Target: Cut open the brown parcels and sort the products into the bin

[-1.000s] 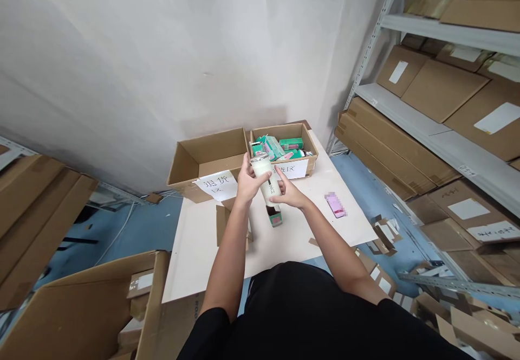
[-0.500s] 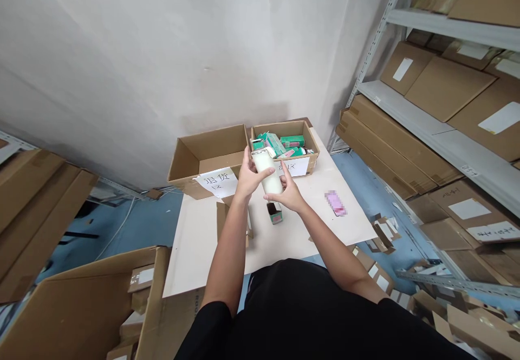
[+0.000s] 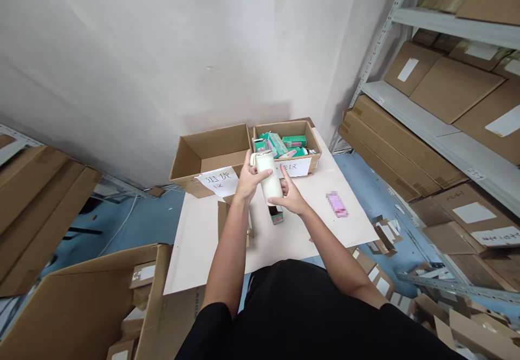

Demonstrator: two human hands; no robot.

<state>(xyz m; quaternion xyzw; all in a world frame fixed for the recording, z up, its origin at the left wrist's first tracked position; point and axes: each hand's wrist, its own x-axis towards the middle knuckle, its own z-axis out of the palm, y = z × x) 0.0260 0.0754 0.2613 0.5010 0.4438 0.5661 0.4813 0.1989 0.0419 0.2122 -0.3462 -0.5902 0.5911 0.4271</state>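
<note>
A cream-white tumbler (image 3: 268, 177) with a small loop at its lid is held tilted above the table, between both hands. My left hand (image 3: 248, 180) grips its left side, the thumb lying across the front. On the lower right, my right hand (image 3: 293, 199) closes on it with the thumb near the base and the index finger raised. Just below the tumbler, a small green box (image 3: 277, 216) stands on the table with its top open. Left of that, partly hidden by my left forearm, is an opened brown carton (image 3: 222, 220).
At the table's back stand a cardboard box (image 3: 190, 186) with a handwritten sheet and another box (image 3: 314, 166) holding several green packages. A pink, pixelated item (image 3: 337, 204) lies on the table (image 3: 292, 246) at right. Shelving (image 3: 430, 116) with cartons flanks the right; a large carton (image 3: 60, 306) sits lower left.
The tumbler has turned slightly in my hands, so the loop at its lid now shows on the left. Both hands keep hold of it; the view has shifted a little.
</note>
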